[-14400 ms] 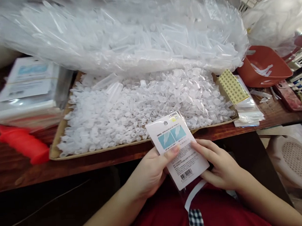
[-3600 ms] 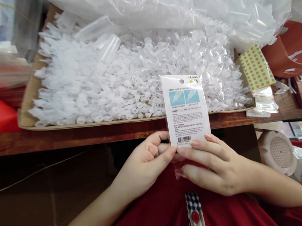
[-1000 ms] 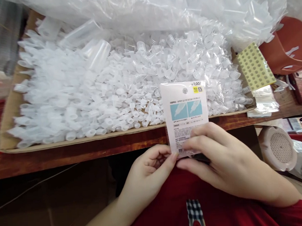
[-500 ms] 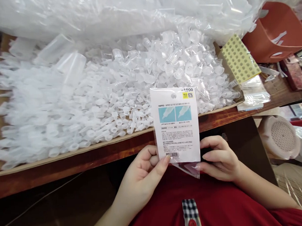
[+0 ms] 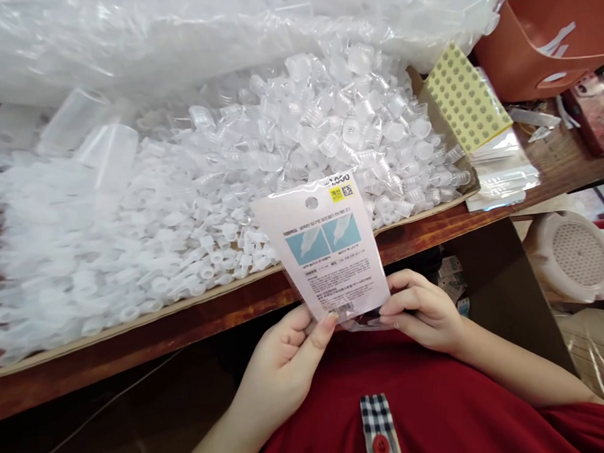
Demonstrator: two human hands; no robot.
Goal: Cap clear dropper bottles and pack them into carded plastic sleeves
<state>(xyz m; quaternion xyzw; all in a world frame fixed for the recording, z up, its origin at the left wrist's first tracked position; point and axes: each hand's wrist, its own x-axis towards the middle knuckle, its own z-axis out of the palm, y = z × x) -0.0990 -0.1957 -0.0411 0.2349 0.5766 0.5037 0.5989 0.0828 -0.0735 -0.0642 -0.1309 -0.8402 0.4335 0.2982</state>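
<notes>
- Half a second ago the carded plastic packet (image 5: 328, 252) stood upright with its clear flap hanging down; now its top leans left.
- The right hand (image 5: 423, 308), just beside it then, now pinches its lower right edge, so both hands seem to share the support.
- The left hand (image 5: 287, 354) pinches the lower left corner, thumb in front.
- The packet is over the lap, before the worktop (image 5: 137, 347), overlapping the nozzle tray's front rim (image 5: 185, 302) in view; open room lies below.
</notes>
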